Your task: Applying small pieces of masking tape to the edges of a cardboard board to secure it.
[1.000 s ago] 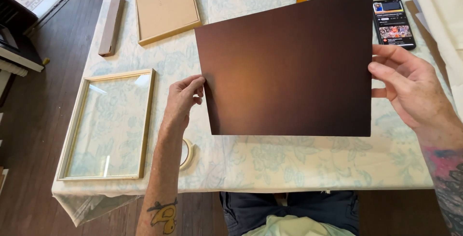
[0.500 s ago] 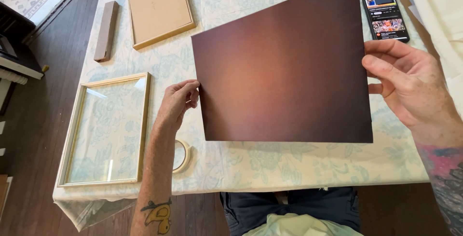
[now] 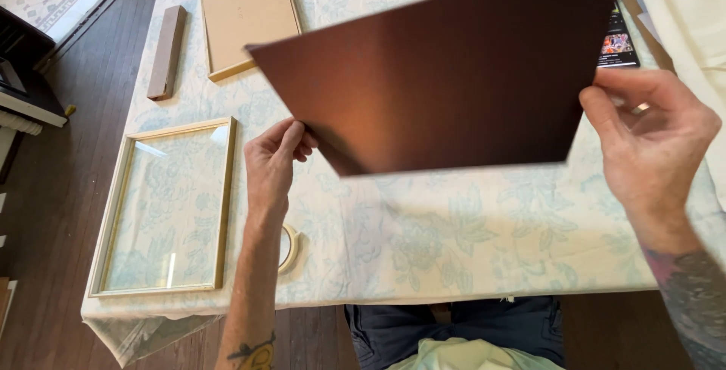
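A large dark brown board (image 3: 454,75) is held up off the table, tilted, between both hands. My left hand (image 3: 274,162) pinches its lower left corner. My right hand (image 3: 650,139) grips its right edge with thumb in front. The board hides much of the far table. A gold picture frame with glass (image 3: 168,207) lies flat to the left of my left hand.
A floral tablecloth (image 3: 454,241) covers the table. A tan backing board (image 3: 246,10) and a brown bar (image 3: 166,52) lie at the far left. A roll of tape (image 3: 290,249) sits by my left forearm. A phone (image 3: 618,41) shows past the board's right edge.
The board has been lifted higher and tilted, its right side rising toward the camera. Both hands kept their hold and moved up with it.
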